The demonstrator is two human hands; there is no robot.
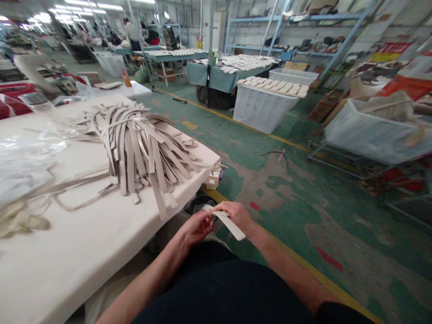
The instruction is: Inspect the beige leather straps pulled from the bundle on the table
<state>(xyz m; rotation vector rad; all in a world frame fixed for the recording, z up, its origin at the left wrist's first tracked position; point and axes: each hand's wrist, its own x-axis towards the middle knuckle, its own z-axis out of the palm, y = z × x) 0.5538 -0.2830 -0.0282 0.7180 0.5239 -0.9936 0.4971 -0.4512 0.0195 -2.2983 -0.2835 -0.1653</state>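
Observation:
A beige strip of material (232, 226) is held between my two hands, off the table's edge and in front of my body. My left hand (199, 226) pinches it near one end, fingers curled. My right hand (236, 213) closes on it from above, and the free end hangs down to the right beneath that hand. A large bundle of similar beige strips (135, 144) lies tied together on the covered table (111, 256), some ends drooping over the near edge.
Clear plastic (27, 162) and pale yellow gloves (23, 220) lie on the table's left. An orange-tipped bottle (126, 77) stands behind the bundle. White bins (265, 108) and a wheeled tub (374, 130) stand on the green floor (280, 180). A person (131, 33) works far back.

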